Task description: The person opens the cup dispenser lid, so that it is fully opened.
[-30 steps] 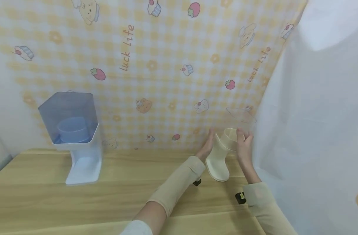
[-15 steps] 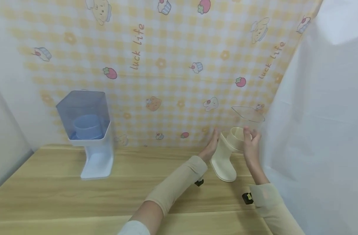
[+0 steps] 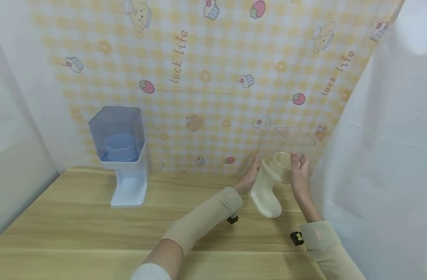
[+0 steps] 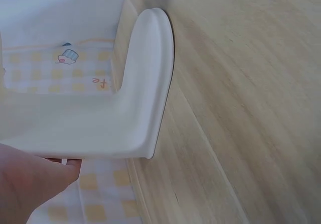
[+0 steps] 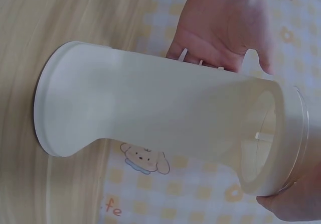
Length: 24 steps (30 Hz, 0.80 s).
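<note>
A cream dispenser [image 3: 266, 194] with a foot-shaped base stands at the right of the table near the patterned cloth. An open ring tops its stand, and a clear tank [image 3: 297, 136] shows faintly above it. My left hand [image 3: 248, 179] lies along the back of the stand, its fingers partly hidden behind it in the right wrist view. With thumb in front and fingers curled, my right hand [image 3: 300, 177] grips the upper part at the ring, on the right side. In the left wrist view, the base [image 4: 150, 78] meets the wooden tabletop.
A white dispenser [image 3: 129, 192] with a blue-grey tinted tank [image 3: 116, 120] and a round insert stands farther left on the wooden table [image 3: 94, 233]. Behind hangs a yellow checked cloth [image 3: 213, 105]. White sheeting [image 3: 385, 163] bounds the right side.
The head view has turned left, so the scene shifts right in it. Against the cloth, the cream dispenser and both hands have moved slightly left; the hold looks the same.
</note>
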Each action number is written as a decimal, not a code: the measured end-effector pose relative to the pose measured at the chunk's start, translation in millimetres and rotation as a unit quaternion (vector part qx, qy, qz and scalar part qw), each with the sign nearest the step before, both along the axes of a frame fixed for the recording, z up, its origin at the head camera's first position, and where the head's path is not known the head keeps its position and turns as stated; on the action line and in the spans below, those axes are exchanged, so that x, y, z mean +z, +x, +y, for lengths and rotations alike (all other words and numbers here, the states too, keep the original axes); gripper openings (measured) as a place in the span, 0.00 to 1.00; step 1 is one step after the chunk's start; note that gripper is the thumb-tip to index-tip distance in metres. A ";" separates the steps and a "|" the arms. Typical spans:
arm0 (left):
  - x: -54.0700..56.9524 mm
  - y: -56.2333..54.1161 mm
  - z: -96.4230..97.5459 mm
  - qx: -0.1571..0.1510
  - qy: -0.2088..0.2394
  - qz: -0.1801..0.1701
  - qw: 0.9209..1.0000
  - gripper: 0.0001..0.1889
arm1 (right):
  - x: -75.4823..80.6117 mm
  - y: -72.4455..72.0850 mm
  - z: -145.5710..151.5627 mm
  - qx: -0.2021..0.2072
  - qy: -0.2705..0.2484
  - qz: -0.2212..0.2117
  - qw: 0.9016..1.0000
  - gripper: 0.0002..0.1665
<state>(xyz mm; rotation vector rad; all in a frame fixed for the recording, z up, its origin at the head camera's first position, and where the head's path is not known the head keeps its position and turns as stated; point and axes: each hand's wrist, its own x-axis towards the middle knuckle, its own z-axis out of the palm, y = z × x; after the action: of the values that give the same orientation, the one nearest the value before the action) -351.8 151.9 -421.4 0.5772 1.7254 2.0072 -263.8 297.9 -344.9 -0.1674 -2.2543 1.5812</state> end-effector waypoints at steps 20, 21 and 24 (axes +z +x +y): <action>-2.4 51.5 -65.9 0.048 0.016 0.025 0.998 0.44 | -11.6 -0.6 -35.2 0.118 -0.009 0.067 0.991 0.48; -2.4 56.1 -69.6 0.055 0.010 0.022 0.998 0.44 | -12.2 -0.1 -37.3 0.124 -0.009 0.073 0.990 0.48; -2.0 69.7 -78.5 0.085 0.013 0.005 0.996 0.47 | -13.1 2.9 -43.6 0.145 -0.009 0.083 0.986 0.49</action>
<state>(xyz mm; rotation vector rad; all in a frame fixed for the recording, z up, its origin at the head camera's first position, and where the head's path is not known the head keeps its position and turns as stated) -282.1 73.4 -423.4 0.4635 1.8113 2.1492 -260.9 254.3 -358.0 0.2902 -2.2110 1.6863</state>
